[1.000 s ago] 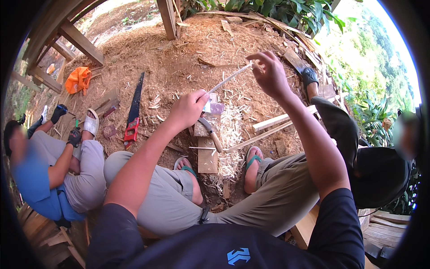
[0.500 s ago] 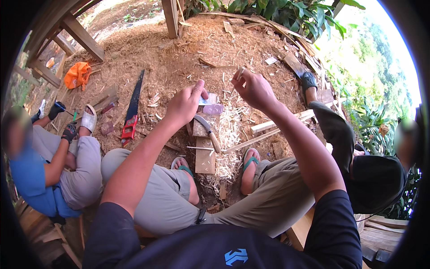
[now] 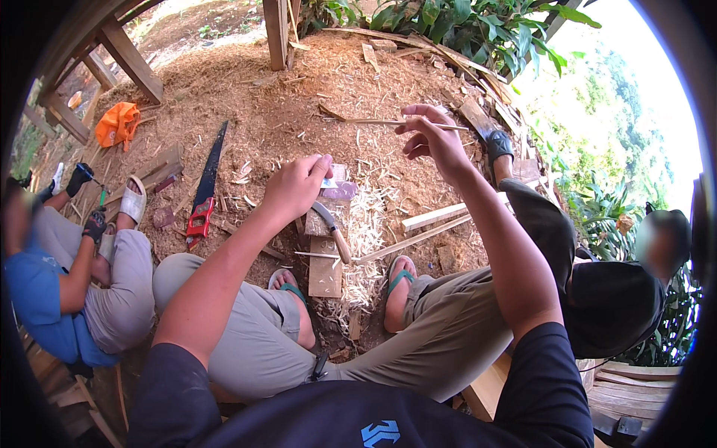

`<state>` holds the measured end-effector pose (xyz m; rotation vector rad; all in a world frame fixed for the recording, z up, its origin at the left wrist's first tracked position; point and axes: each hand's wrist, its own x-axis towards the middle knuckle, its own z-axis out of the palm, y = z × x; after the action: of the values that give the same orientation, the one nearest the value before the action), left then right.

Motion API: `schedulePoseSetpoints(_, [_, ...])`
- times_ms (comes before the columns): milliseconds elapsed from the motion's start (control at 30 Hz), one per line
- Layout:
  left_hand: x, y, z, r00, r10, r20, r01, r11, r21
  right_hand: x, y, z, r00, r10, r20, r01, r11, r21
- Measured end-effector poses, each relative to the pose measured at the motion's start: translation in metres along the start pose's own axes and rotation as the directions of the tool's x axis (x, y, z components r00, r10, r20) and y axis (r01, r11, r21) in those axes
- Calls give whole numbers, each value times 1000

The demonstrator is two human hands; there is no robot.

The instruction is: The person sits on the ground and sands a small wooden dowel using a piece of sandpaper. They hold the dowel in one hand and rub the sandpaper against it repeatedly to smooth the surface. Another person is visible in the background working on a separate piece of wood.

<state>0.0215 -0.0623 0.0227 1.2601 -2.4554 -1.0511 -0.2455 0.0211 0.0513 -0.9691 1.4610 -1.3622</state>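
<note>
My right hand (image 3: 438,147) is raised right of centre, a thin wooden stick (image 3: 451,127) held between its fingers. The stick lies nearly level and extends left past the fingertips. My left hand (image 3: 299,188) is closed, thumb against the fingers, over the far end of a wooden block; what it pinches, if anything, is hidden. Beside its fingertips shows a small pale bluish piece (image 3: 328,183). A flat purple piece (image 3: 342,191) rests on the block. Nearer me, a curved knife (image 3: 332,228) with a wooden handle lies across the wooden block (image 3: 325,278), beside a thin pale stick (image 3: 317,254).
Wood shavings (image 3: 366,257) cover the ground around the block. A red-handled saw (image 3: 202,220) lies left, an orange bag (image 3: 117,125) farther off. Long wood strips (image 3: 433,218) lie right. A person in blue (image 3: 45,299) sits left, one in dark clothes (image 3: 609,306) right.
My right hand has moved right and its fingers have spread, and the stick has swung to nearly level. My left hand stays close to the block's far end. The whole view has shifted slightly.
</note>
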Motion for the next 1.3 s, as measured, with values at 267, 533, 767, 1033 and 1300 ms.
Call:
schedulePoseSetpoints(267, [-1, -1, 2, 999, 43, -10, -43, 999, 28, -4, -5, 3, 997, -18, 80, 20, 1000, -20])
schedulePoseSetpoints(533, [-1, 1, 3, 999, 35, -20, -35, 999, 9, -3, -2, 2, 996, -47, 71, 53, 996, -77])
schedulePoseSetpoints(767, [1, -5, 7, 997, 70, -24, -70, 997, 25, -3, -5, 0, 995, -35, 96, 36, 999, -9])
schedulePoseSetpoints(1033, [-1, -2, 5, 996, 80, -42, -79, 997, 22, -7, -7, 1, 983, -39, 179, 30, 998, 51])
schedulePoseSetpoints(1300, [-2, 6, 4, 971, 107, -215, -129, 987, -94, -8, -5, 5, 971, 26, 239, -48, 995, 86])
